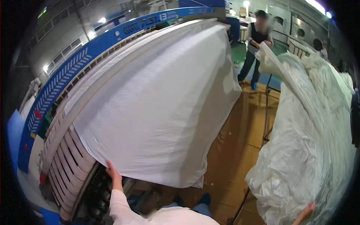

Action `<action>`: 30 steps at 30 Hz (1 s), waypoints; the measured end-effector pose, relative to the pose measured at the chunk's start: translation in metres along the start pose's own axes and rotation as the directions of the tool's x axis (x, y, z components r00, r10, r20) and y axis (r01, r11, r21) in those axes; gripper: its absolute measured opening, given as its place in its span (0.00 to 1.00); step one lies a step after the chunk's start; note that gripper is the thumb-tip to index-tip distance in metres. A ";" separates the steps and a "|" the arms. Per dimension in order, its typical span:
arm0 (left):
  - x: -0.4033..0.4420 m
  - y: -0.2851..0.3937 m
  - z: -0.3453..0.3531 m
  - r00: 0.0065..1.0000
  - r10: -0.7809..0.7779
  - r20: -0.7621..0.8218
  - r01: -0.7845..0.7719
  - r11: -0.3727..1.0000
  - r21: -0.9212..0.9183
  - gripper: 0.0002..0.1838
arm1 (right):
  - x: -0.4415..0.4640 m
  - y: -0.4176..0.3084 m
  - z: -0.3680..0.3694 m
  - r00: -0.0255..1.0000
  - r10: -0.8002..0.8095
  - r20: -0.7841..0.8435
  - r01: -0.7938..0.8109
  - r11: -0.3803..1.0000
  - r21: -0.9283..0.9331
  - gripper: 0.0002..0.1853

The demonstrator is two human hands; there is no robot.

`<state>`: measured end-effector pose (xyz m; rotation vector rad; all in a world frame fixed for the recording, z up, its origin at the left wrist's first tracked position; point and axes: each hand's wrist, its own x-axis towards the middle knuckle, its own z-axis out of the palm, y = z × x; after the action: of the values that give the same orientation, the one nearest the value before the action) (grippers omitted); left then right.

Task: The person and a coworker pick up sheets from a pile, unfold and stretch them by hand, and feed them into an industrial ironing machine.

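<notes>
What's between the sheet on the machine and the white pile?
Head view: brown floor, with a thin dark bar by the pile and a person at the far end.

Brown, creased floor sheeting (229, 150) runs past me, giving way to green flooring (239, 51) farther back. A grey wall (60, 40) with narrow strip windows (71, 47) rises at left. Overhead, a long white tube light (315, 7) glares; dark round shapes (278, 23), perhaps machine doors, blur at the far end.

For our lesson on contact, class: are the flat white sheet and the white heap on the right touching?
Apart. The head view shows it plainly: a strip of brown floor lies between the sheet and the heap.
</notes>
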<state>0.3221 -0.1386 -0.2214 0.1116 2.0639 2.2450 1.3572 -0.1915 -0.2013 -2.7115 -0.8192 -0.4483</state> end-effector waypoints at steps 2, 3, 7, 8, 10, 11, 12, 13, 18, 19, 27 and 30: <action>0.011 0.012 0.003 1.000 0.000 -0.020 0.001 0.997 0.075 0.34 | 0.007 -0.036 -0.041 0.996 -0.050 -0.074 0.044 0.996 -0.080 0.19; 0.010 0.019 0.005 0.998 0.031 -0.062 -0.025 0.996 0.087 0.32 | 0.012 -0.041 -0.052 0.980 -0.134 -0.149 0.117 0.986 -0.116 0.19; 0.018 0.033 0.003 0.977 0.053 0.206 -0.057 0.998 0.013 0.31 | 0.018 -0.086 -0.091 0.970 -0.154 -0.188 0.162 0.986 0.032 0.21; 0.022 0.027 0.001 0.967 0.083 0.242 -0.099 0.993 0.057 0.30 | 0.016 -0.098 -0.099 0.975 -0.134 -0.178 0.152 0.984 0.094 0.21; 0.018 0.029 0.001 0.959 0.046 0.281 -0.086 0.987 0.133 0.33 | 0.008 -0.118 -0.095 0.947 -0.169 -0.272 0.208 0.971 0.120 0.21; 0.004 0.045 0.001 0.960 -0.017 0.279 -0.031 0.986 0.164 0.35 | 0.001 -0.133 -0.093 0.929 -0.184 -0.322 0.237 0.962 0.133 0.21; 0.001 0.053 0.001 0.959 -0.077 0.274 0.024 0.981 0.193 0.38 | -0.010 -0.157 -0.102 0.937 -0.197 -0.288 0.256 0.949 0.184 0.21; 0.013 0.042 -0.003 0.952 -0.088 0.294 0.052 0.990 0.128 0.36 | -0.025 -0.187 -0.115 0.945 -0.209 -0.253 0.270 0.934 0.235 0.21; 0.047 0.011 -0.005 0.900 0.156 0.407 -0.130 0.987 -0.091 0.29 | -0.128 -0.325 -0.086 0.991 -0.129 -0.045 0.101 0.475 0.874 0.24; 0.044 0.025 -0.003 0.895 0.162 0.415 -0.160 0.986 -0.041 0.28 | -0.188 -0.374 -0.093 0.998 -0.053 0.033 -0.012 0.344 0.939 0.29; 0.051 0.012 -0.040 0.824 0.248 0.510 -0.330 0.941 0.077 0.17 | -0.544 -0.617 -0.162 0.273 -0.641 0.718 -0.956 -0.099 0.276 0.27; 0.022 0.025 -0.072 0.891 0.215 0.399 -0.313 0.929 0.199 0.18 | -0.562 -0.644 -0.184 0.238 -0.809 0.537 -0.968 -0.156 0.195 0.22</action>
<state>0.2916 -0.2091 -0.2026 0.8213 2.2128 1.8691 0.5047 -0.0120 -0.1307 -0.6400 -0.2880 1.7518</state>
